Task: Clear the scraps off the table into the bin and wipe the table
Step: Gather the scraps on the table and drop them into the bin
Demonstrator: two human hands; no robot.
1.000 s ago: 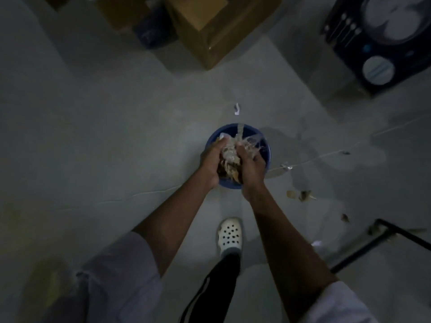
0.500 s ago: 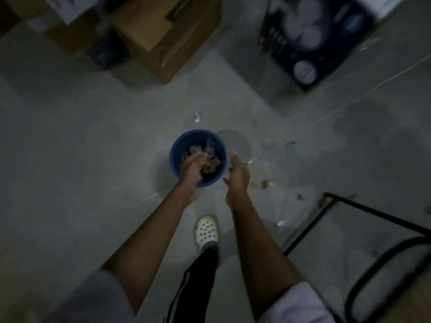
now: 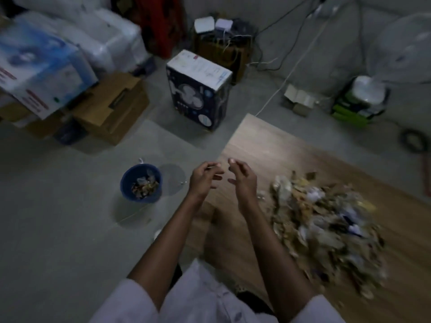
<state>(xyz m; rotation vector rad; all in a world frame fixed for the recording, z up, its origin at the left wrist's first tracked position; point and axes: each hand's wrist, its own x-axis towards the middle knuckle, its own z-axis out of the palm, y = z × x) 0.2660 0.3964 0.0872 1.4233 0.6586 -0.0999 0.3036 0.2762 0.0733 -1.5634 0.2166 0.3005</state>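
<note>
Both hands look empty. Left hand (image 3: pixel 205 180) and right hand (image 3: pixel 242 181) hang side by side, palms facing, fingers loosely curled, a small gap between them, gripping nothing. The frame is dim and smeared, so I can't rule out a tiny bit stuck to the left fingertips. They hover over the near-left part of the wooden table (image 3: pixel 279 145), just left of the scraps pile (image 3: pixel 326 224), not touching it. The pile is big: dry leafy bits plus paper and plastic-looking shreds, covering much of the visible right side of the tabletop. Blue bin (image 3: pixel 140 199) sits on the grey floor (image 3: pixel 58 206) left of the table, well apart from the pile, with a shallow layer of scraps inside. Progress call: early. Some scraps are binned but the bulk is on the table, so many more handfuls are needed. Wipe not started, no cloth in view. Fan box (image 3: pixel 198 89) and cardboard boxes (image 3: pixel 112 108) stand beyond the bin, out of the way.
</note>
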